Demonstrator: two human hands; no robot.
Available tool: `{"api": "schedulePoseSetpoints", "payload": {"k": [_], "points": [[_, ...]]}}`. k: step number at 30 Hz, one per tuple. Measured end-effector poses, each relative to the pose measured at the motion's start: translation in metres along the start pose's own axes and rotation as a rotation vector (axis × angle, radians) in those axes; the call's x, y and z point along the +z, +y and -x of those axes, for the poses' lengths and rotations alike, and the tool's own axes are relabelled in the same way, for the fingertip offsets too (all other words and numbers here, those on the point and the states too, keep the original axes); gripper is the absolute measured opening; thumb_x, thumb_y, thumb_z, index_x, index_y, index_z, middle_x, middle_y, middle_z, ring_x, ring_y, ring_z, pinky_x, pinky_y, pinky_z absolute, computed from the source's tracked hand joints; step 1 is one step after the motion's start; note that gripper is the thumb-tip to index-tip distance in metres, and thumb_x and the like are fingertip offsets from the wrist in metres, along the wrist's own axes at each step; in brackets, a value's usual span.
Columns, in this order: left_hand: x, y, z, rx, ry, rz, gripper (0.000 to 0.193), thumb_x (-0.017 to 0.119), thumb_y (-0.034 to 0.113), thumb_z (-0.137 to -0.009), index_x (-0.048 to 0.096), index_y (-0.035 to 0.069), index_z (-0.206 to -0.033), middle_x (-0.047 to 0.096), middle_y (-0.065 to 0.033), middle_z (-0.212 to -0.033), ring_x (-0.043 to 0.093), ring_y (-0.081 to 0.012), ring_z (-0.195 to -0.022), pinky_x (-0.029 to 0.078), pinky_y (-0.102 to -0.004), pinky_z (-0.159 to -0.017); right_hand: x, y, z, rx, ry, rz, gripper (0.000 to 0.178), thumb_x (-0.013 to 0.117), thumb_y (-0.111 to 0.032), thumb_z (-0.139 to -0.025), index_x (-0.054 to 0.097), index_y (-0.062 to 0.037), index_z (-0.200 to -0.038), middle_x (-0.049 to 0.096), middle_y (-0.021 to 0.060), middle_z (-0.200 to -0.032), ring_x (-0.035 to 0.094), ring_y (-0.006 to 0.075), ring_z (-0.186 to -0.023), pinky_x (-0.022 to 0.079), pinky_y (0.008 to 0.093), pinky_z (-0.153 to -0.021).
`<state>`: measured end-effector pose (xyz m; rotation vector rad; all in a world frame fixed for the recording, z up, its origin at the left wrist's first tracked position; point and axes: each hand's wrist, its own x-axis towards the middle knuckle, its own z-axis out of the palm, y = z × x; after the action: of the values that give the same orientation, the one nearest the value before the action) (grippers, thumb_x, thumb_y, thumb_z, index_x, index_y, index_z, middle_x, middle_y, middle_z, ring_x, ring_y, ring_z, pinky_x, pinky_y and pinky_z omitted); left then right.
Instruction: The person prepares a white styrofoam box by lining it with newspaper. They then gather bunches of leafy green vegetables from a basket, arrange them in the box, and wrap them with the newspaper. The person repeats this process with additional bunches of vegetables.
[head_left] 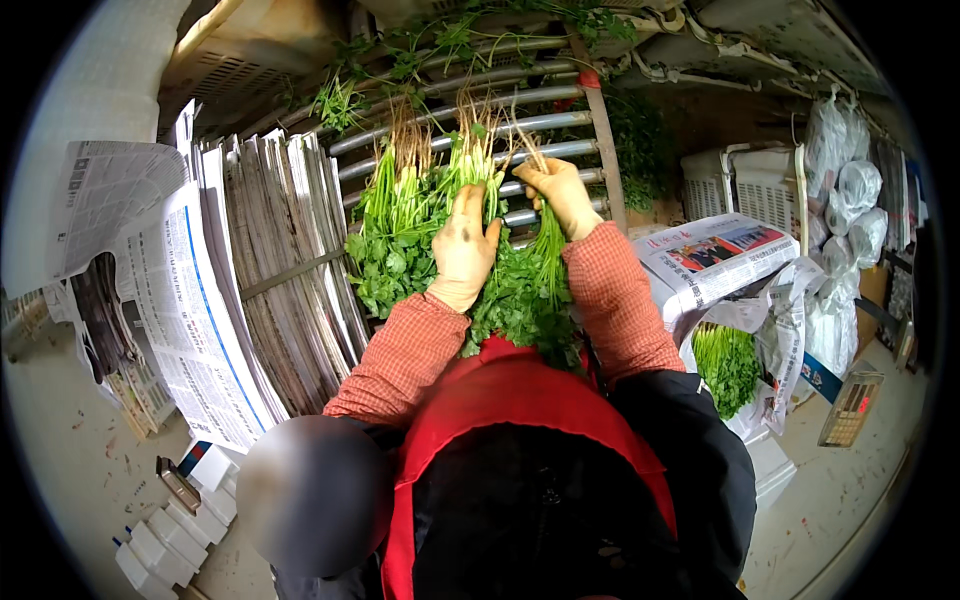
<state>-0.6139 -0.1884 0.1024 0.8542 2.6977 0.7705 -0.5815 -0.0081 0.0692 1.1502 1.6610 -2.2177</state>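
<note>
Leafy greens that look like coriander (390, 250) lie in bunches on a rack of metal bars (560, 122). Their brown roots point away from me and their leaves toward me. My left hand (465, 245) rests on the middle bunch, its fingers laid along the stems and the thumb apart. To its right, my right hand (560, 190) is closed around the root ends of a few coriander stems (546, 245). Those stems hang down past the hand, with their leaves over the near edge of the rack. The left hand covers part of the middle bunch.
Bound stacks of newspaper (285, 250) stand close on the left. At right are a folded newspaper (715, 255), a paper-wrapped bunch of greens (725, 368), a plastic crate (765, 190) and clear plastic bags (845, 200). Loose sprigs (400, 65) lie across the rack's far end.
</note>
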Motion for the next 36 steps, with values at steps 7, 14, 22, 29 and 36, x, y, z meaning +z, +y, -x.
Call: {"api": "schedulePoseSetpoints", "payload": {"k": [7, 14, 22, 29, 36], "points": [[-0.009, -0.002, -0.005, -0.042, 0.02, 0.131, 0.053, 0.068, 0.022, -0.084, 0.047, 0.01, -0.131, 0.06, -0.0123, -0.121, 0.065, -0.0307, -0.096, 0.054, -0.0349, -0.078, 0.038, -0.009, -0.001, -0.262, 0.0, 0.513, 0.027, 0.069, -0.018, -0.082, 0.064, 0.0029, -0.099, 0.064, 0.0079, -0.078, 0.061, 0.0173, -0.072, 0.049, 0.0276, -0.062], [-0.024, -0.014, -0.032, -0.291, -0.293, 0.385, 0.026, 0.062, 0.024, -0.09, 0.067, 0.004, -0.106, 0.071, -0.0085, -0.086, 0.065, -0.0159, -0.071, 0.051, -0.0283, -0.066, 0.004, 0.003, 0.038, -0.169, 0.03, -0.183, 0.007, 0.063, -0.005, -0.086, 0.061, -0.0023, -0.093, 0.06, 0.0001, -0.078, 0.054, 0.0071, -0.058, 0.044, 0.0204, -0.055], [-0.036, -0.005, -0.059, -0.178, -0.151, 0.073, 0.031, 0.06, 0.035, -0.089, 0.067, 0.005, -0.097, 0.066, -0.0124, -0.07, 0.064, -0.0239, -0.057, 0.053, -0.0367, -0.058, -0.002, -0.01, 0.058, -0.208, -0.152, -0.087, 0.013, 0.059, -0.008, -0.09, 0.063, -0.0022, -0.1, 0.064, 0.0006, -0.088, 0.056, 0.006, -0.075, 0.046, 0.0207, -0.071], [-0.014, 0.001, -0.081, -0.143, -0.316, -0.353, 0.05, 0.067, 0.048, -0.083, 0.057, 0.0, -0.09, 0.064, -0.0099, -0.068, 0.062, -0.0211, -0.053, 0.05, -0.034, -0.047, -0.017, -0.033, 0.08, -0.483, -0.266, -0.122, 0.039, 0.052, -0.035, -0.092, 0.06, 0.0025, -0.089, 0.066, 0.0159, -0.105, 0.063, 0.0186, -0.093, 0.05, 0.029, -0.085], [-0.008, -0.009, -0.073, -0.101, -0.195, -0.216, 0.043, 0.072, 0.039, -0.08, 0.061, 0.001, -0.097, 0.068, -0.0131, -0.082, 0.067, -0.0224, -0.068, 0.053, -0.0353, -0.058, 0.005, -0.067, 0.004, 0.009, 0.058, 0.281, 0.024, 0.061, -0.023, -0.091, 0.063, -0.0015, -0.102, 0.064, 0.0053, -0.081, 0.058, 0.0103, -0.065, 0.046, 0.025, -0.055]]}}
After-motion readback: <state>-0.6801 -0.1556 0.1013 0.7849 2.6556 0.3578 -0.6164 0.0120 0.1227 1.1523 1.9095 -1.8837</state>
